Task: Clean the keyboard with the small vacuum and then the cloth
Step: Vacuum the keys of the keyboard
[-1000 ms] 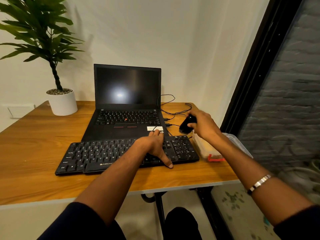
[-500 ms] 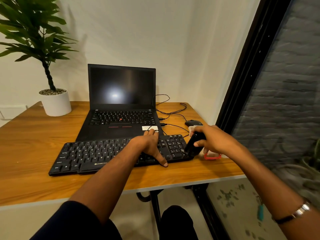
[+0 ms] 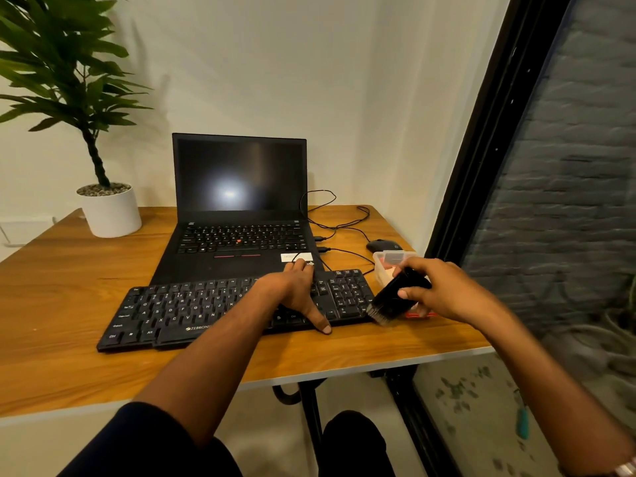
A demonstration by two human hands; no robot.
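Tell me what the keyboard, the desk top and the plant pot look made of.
Keyboard: black plastic, matte, judging by its moulded keys with white printed legends. Desk top: wood or wood-look laminate with a slight sheen; it shows grain lines and a pale edge strip, so which one is unclear. Plant pot: smooth white, probably ceramic or plastic; the look leaves it open.

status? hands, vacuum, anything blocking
Left hand flat on keyboard. Right hand grips vacuum, brush at keyboard's right end. Nothing blocking.
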